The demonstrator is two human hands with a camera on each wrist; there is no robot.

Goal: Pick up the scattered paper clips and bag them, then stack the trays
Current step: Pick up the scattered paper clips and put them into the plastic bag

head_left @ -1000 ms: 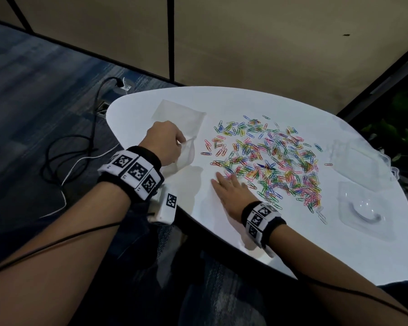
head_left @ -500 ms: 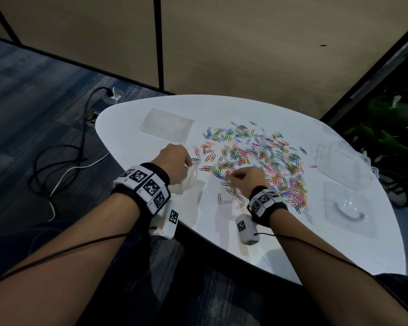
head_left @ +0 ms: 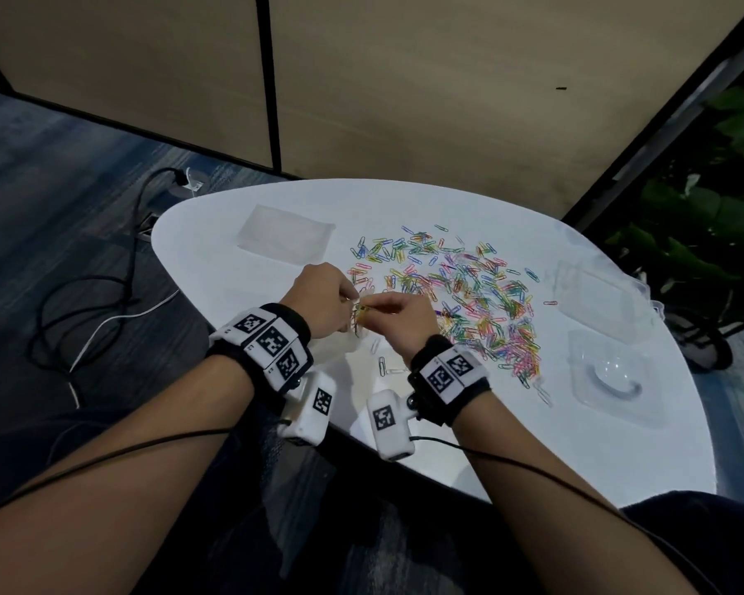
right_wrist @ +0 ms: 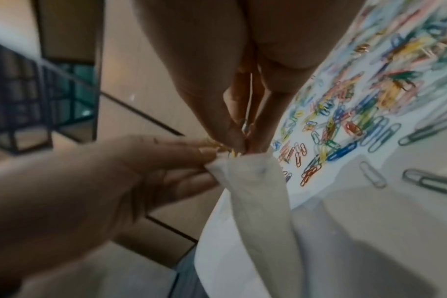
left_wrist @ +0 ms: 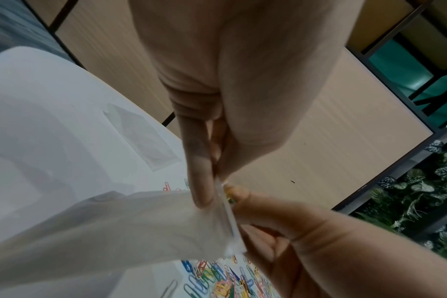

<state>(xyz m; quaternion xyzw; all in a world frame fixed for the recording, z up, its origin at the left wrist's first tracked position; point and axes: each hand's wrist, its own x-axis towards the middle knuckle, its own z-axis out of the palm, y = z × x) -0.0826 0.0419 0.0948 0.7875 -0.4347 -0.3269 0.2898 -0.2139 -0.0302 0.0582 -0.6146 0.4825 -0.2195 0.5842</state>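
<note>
Several coloured paper clips lie spread over the middle of the white table. My left hand pinches the mouth of a small clear bag and holds it just above the table's near edge. My right hand pinches a few paper clips right at the bag's mouth. In the left wrist view the thumb and forefinger grip the bag at its rim. Two clear plastic trays sit side by side at the table's right.
A second flat clear bag lies at the table's far left. A few grey clips lie loose near the front edge. Cables trail on the floor to the left, and a plant stands to the right.
My right hand left the pile with a pinch of clips and moved left to the bag. My left hand lifted the bag's mouth toward it.
</note>
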